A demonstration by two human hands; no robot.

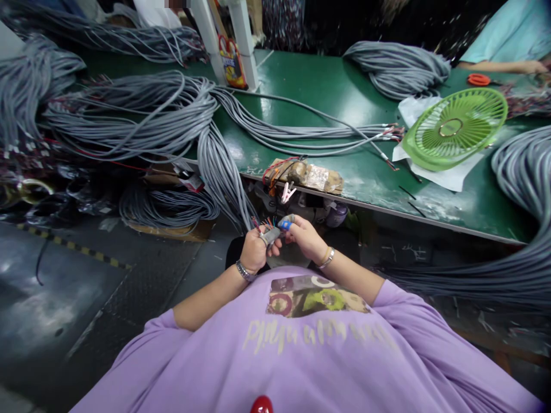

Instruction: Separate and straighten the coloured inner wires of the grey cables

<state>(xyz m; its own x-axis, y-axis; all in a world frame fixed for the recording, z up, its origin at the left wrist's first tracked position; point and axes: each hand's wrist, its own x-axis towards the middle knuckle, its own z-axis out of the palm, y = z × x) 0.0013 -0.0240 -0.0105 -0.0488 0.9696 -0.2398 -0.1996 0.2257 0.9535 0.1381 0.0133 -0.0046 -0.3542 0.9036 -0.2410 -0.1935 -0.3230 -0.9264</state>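
Glare on green tabletop (pixel 297 80); dim underneath; sheen on left floor (pixel 77 287); edges stretched, blurred.

I am counting two bare hands — one left hand (pixel 255 250), one right hand (pixel 306 236) — two wristbands (pixel 245 271) and one held grey cable end (pixel 270 236). I am logging one green fan (pixel 451 127), one pale clip (pixel 287 193), one orange-handled tool (pixel 478 80). Cable bundles (pixel 129 120) are numbering at least five, overlap preventing exactness.
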